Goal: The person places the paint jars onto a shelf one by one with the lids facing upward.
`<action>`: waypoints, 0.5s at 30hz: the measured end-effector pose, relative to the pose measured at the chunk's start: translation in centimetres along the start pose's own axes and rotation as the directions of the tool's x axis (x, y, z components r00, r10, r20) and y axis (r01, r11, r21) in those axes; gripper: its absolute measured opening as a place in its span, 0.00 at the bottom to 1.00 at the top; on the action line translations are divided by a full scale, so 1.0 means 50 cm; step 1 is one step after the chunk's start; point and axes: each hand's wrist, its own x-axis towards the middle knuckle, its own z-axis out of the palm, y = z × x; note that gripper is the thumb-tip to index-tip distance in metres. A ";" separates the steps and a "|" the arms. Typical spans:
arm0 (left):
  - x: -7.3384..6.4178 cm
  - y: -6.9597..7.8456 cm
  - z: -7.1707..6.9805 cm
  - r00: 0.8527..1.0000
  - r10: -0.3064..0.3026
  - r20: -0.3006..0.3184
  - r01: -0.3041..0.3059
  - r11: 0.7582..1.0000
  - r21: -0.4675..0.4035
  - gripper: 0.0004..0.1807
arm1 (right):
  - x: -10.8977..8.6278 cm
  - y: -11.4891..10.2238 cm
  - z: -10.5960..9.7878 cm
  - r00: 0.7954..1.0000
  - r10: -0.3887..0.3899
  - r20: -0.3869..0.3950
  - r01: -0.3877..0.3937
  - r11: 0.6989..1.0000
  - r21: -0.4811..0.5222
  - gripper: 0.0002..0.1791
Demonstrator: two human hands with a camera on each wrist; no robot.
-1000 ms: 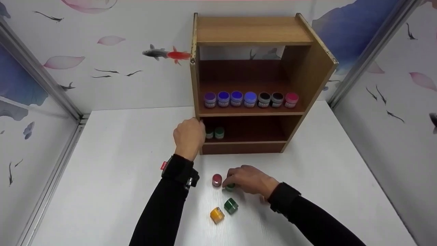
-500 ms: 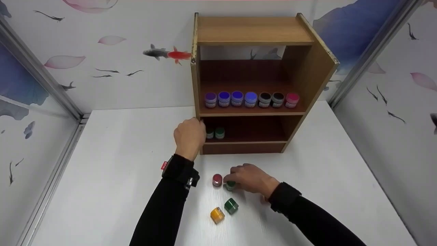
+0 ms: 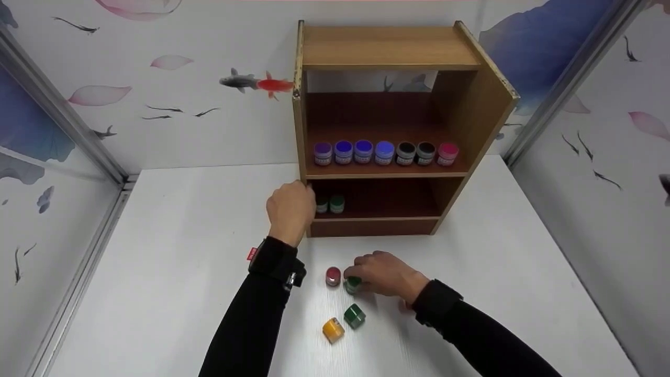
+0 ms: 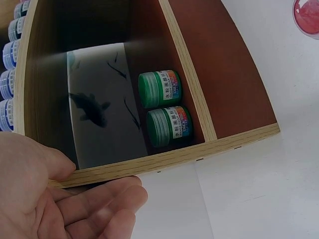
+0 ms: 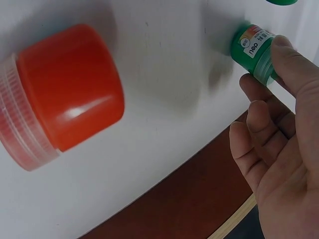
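Note:
My left hand (image 3: 291,210) grips the front edge of the left side panel of a small wooden shelf (image 3: 374,226), thumb inside and fingers outside in the left wrist view. Right by it, two green-filled paint jars (image 4: 170,125) stand on the lower shelf. In front of the shelf, my right hand (image 3: 386,273) pinches a green paint jar (image 5: 253,49) by its clear lid between thumb and index finger; the other fingers are loosely bent. A red-lidded jar (image 3: 333,276) stands just left of this jar. An orange-red jar (image 5: 75,89) lies close to the right wrist camera.
Nearer on the white table (image 3: 157,293) lie a dark green jar (image 3: 355,315) and a yellow jar (image 3: 333,330), both on their sides. A row of several jars (image 3: 384,152), purple, blue, black and pink, lines the upper shelf. Printed walls (image 3: 199,136) enclose the table.
My right fingers have shifted slightly up and right, and more of the green jar shows beneath them. The left hand stays on the shelf panel.

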 end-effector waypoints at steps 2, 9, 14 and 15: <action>0.000 0.000 0.000 1.000 -0.002 0.002 0.002 1.000 -0.001 0.22 | -0.001 0.001 0.001 1.000 0.002 -0.004 -0.002 1.000 0.014 0.16; 0.000 -0.001 0.001 1.000 -0.010 0.001 0.010 1.000 -0.015 0.22 | -0.003 0.006 -0.005 0.999 0.034 0.000 -0.034 0.999 0.039 0.16; -0.002 -0.002 0.004 0.999 0.026 -0.033 -0.026 1.000 0.002 0.22 | -0.003 0.012 -0.016 0.998 0.066 0.012 -0.067 0.996 0.060 0.17; -0.002 -0.002 0.004 0.999 0.031 -0.036 -0.031 1.000 0.004 0.22 | -0.003 0.013 -0.017 0.997 0.072 0.012 -0.072 0.995 0.063 0.17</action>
